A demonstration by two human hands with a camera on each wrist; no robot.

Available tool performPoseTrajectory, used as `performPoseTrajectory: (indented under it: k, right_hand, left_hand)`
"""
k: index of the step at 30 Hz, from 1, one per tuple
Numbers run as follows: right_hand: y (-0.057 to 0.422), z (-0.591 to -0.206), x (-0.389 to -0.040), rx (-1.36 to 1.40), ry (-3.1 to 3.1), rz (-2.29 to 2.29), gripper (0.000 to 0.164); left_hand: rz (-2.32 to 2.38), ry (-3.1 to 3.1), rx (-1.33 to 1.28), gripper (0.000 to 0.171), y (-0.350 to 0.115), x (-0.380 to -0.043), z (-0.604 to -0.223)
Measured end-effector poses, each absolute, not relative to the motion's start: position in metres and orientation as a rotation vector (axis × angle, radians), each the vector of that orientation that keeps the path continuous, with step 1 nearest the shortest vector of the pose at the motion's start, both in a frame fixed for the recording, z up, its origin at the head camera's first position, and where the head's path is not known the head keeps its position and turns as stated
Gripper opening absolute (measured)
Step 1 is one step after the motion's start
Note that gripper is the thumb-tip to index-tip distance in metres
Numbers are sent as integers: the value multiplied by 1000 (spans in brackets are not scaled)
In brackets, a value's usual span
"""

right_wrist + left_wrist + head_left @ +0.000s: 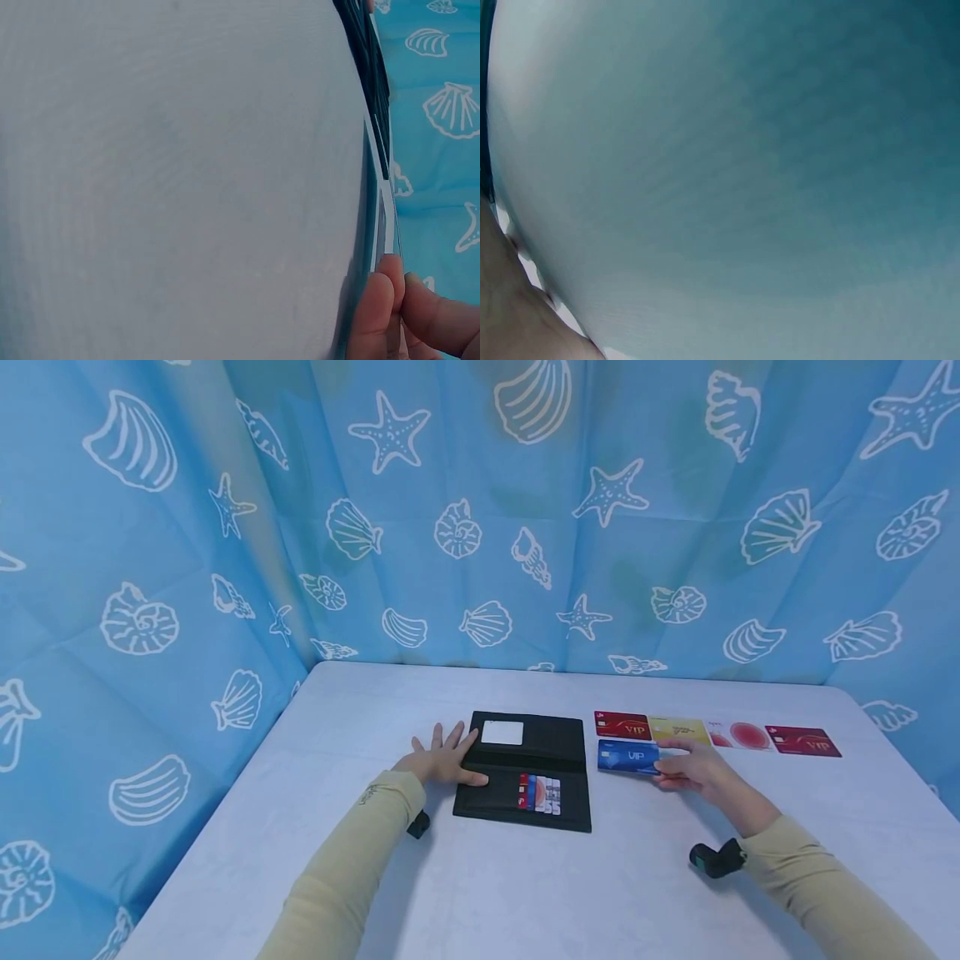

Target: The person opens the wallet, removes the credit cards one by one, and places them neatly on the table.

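Note:
A black wallet [498,802] lies unfolded on the table, several cards [538,794] fanned in the slots of its near half and a white panel [502,732] on its far half. Fingers spread, my left hand [444,760] rests on the wallet's left edge, thumb on the near half. My right hand [693,767] pinches a blue VIP card [627,757] by its right end, just right of the wallet. In the right wrist view the card [387,217] shows edge-on between thumb and fingers. The left wrist view is mostly table surface, with part of the hand [517,307] at lower left.
Beyond the blue card runs a row of cards: a red VIP card [621,725], a yellow card [678,729], a white card with pink circles [740,735] and another red VIP card [804,741]. A blue shell-print curtain [480,568] hangs behind the white table [525,893].

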State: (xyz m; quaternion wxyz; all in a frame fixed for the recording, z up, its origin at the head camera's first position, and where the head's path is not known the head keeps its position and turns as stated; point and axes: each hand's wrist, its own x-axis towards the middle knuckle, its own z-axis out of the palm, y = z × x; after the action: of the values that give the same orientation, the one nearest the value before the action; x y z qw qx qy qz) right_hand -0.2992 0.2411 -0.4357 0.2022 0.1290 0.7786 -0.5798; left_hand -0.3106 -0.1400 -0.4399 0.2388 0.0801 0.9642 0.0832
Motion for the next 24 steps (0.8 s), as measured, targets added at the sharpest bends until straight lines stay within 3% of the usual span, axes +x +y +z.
performPoseTrajectory:
  k: [24]
  right_hand:
    - [232,-447,-315,453,2419,-1367,52]
  left_hand:
    - [209,2636,212,93,-142,-314,-444]
